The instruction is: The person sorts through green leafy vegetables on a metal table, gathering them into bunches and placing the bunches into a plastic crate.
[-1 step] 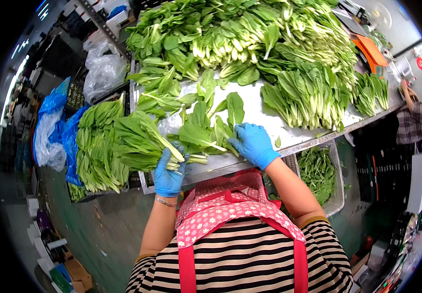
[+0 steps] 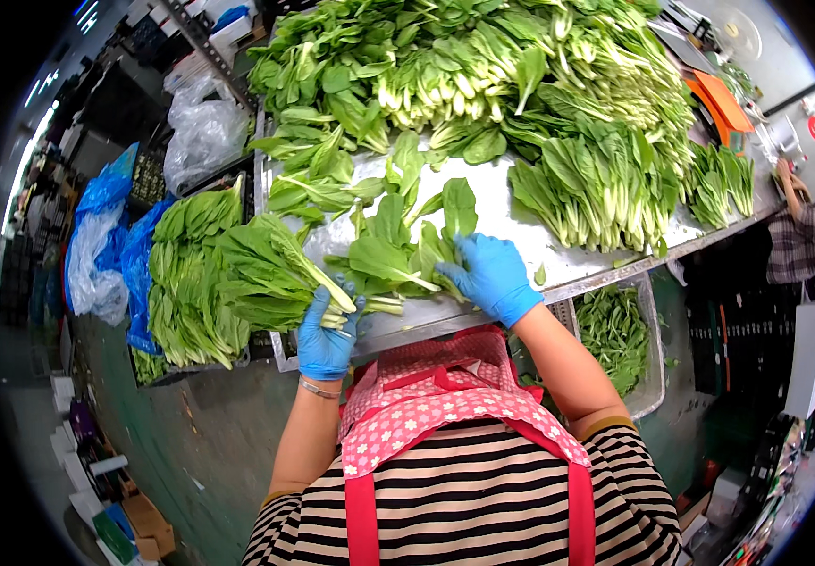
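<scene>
My left hand [image 2: 325,341], in a blue glove, is closed around the stems of a bunch of leafy greens [image 2: 280,269] at the table's near left edge. The leaves fan out to the left and the pale stem ends point right. My right hand [image 2: 495,279], also gloved in blue, has its thumb and fingers closed on a single leafy green [image 2: 458,209] whose leaf points away from me. Loose greens [image 2: 384,257] lie on the metal table [image 2: 544,236] between my hands. The stem in the right fingers is mostly hidden.
A big heap of greens [image 2: 445,66] covers the table's far side, with neat bunches [image 2: 596,184] at the right. A filled crate [image 2: 195,283] stands left; a plastic bin [image 2: 655,363] of leaves sits below the table. An orange scale [image 2: 721,106] and another person [image 2: 808,231] are far right.
</scene>
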{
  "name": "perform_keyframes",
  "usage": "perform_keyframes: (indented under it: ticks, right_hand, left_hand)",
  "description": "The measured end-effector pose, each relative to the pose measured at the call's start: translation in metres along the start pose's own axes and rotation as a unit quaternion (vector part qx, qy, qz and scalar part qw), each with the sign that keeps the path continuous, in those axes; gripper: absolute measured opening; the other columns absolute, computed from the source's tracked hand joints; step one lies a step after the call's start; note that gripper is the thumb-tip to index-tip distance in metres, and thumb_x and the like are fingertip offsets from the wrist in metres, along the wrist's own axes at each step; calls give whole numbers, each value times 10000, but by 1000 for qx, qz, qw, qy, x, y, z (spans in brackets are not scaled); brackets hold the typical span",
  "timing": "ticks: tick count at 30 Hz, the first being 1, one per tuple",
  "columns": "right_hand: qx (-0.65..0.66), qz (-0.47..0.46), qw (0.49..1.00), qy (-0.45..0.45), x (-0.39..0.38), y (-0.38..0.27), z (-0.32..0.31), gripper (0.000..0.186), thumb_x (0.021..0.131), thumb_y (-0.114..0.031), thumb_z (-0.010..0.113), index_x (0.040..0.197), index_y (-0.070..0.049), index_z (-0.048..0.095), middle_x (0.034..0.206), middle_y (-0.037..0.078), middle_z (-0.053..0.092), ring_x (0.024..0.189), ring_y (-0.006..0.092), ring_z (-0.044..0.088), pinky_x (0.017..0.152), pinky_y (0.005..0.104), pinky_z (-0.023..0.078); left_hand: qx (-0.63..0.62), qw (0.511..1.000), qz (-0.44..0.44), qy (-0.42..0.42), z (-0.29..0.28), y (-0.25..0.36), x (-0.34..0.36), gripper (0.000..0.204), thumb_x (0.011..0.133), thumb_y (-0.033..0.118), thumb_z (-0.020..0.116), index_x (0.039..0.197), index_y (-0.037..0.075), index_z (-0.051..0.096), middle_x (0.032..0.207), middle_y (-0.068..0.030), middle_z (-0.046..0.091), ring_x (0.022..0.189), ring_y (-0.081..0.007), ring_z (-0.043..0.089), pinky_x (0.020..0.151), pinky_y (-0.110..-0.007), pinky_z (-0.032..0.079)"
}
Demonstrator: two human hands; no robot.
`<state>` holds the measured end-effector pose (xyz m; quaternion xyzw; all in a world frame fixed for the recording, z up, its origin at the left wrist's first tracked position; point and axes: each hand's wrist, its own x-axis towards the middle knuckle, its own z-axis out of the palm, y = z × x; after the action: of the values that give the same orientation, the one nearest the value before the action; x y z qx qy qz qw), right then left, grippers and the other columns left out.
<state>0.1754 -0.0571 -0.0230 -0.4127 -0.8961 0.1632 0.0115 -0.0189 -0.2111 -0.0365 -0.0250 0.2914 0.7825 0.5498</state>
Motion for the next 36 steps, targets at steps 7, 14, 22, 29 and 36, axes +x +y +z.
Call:
perform_keyframes:
  ticks: [7,14,22,29,36]
  right_hand:
    - [-54,-161,939,298,97,-10,13,478,666,-43,539,1124,-175,507,931,101,526,842,271,510,700,400,392]
    - [-50,-123,944,302,120,-1,-6,179,676,-109,551,822,-181,626,763,64,516,753,240,504,642,375,355]
    - [-111,-243,893,362,75,39,-86,505,667,21,517,1120,-201,529,906,79,523,811,247,506,715,351,413]
    - [111,-77,929,344,33,78,-81,389,704,1,582,1071,-124,546,988,132,533,895,292,526,756,333,439]
    - [91,60,945,309,13,73,9,509,714,-221,634,1152,-50,438,1043,201,484,938,333,494,800,374,411]
  left_hand:
    - [-1,1000,-3,31,-17,-3,-13,272,847,144,514,1104,57,486,995,-92,578,892,-225,569,768,-387,481]
    - [17,996,52,64,-32,7,-25,305,860,153,494,1151,69,458,1028,-95,574,895,-215,573,752,-384,486]
    - [-13,1000,1,15,-16,2,-9,301,845,152,524,1129,68,471,1035,-101,565,937,-218,560,757,-383,489]
    - [8,999,-40,-29,8,-7,10,344,870,175,476,1189,58,418,1122,-120,526,978,-237,545,785,-405,483]
    - [40,992,-93,-73,30,-25,13,377,853,180,512,1189,47,405,1103,-134,531,1001,-242,534,764,-406,495]
